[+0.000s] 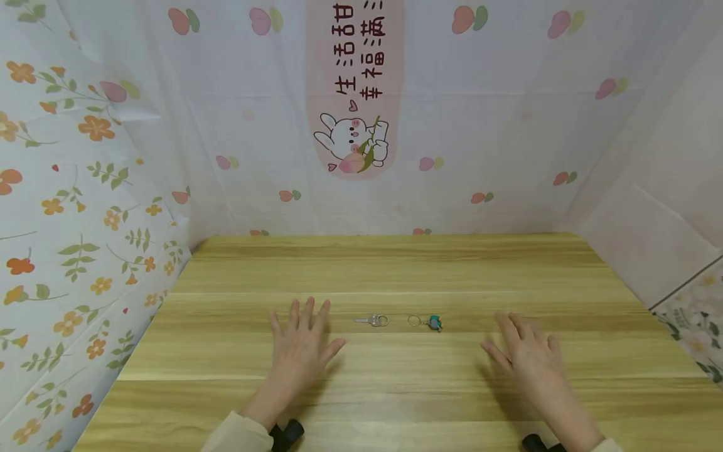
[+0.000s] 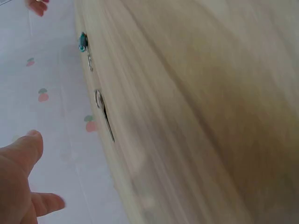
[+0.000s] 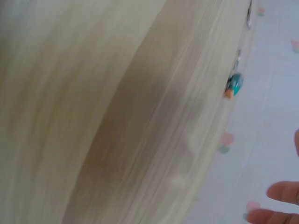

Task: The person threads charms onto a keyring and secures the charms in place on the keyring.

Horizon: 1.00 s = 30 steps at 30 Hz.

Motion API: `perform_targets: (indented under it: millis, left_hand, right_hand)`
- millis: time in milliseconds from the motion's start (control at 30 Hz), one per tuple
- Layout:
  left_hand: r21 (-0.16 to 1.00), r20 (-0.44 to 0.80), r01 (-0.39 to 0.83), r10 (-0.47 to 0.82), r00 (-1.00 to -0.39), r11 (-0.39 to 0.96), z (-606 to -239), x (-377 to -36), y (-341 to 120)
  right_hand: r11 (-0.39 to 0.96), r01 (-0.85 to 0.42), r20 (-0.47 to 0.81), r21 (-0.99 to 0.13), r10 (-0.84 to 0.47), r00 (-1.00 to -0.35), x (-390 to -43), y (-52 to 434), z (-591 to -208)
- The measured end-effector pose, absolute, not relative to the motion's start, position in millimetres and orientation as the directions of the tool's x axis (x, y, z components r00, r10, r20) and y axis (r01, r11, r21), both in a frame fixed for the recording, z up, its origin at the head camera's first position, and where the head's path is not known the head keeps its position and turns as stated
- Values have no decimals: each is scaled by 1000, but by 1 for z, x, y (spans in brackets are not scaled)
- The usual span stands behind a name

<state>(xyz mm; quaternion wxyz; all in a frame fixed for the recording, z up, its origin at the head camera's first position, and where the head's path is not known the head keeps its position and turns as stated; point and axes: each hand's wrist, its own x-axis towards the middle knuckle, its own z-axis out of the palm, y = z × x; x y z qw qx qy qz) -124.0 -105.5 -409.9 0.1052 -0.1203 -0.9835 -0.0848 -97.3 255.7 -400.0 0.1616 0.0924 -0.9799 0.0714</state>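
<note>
Nearest: cream sleeves (image 1: 240, 434) and black wrist fittings (image 1: 288, 434). Beyond, left hand (image 1: 302, 345) and right hand (image 1: 533, 355), fingers of both loosely extended, gripping nothing. Between them on the yellowish wood-grain surface (image 1: 395, 389): silver metal key with ring (image 1: 372, 320), nearer the left; small teal-and-grey charm on silver ring (image 1: 434, 322) beside it. Farther: white fruit-print cloth (image 1: 480, 144). Right wrist view shows the charm's orange part, indiscernible from the head.

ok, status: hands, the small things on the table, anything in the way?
Left hand and right hand open, both empty. Silver key-shaped piece and teal charm lie apart on the tabletop, between the hands. Nothing seen blocking either.
</note>
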Motion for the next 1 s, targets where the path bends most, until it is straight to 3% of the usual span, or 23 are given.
perform_targets:
  millis: [333, 700, 1000]
  left_hand:
    - [257, 267, 302, 233, -935, 918, -420, -119, -92]
    - [351, 337, 418, 303, -891, 838, -426, -137, -76]
    - [390, 284, 444, 353, -892, 807, -430, -161, -59]
  right_hand:
    - [932, -272, 371, -240, -171, -913, -98, 222, -403]
    - [886, -433, 472, -166, -314, -824, -132, 191, -413]
    - [893, -393, 374, -219, -295, -879, -158, 173, -421]
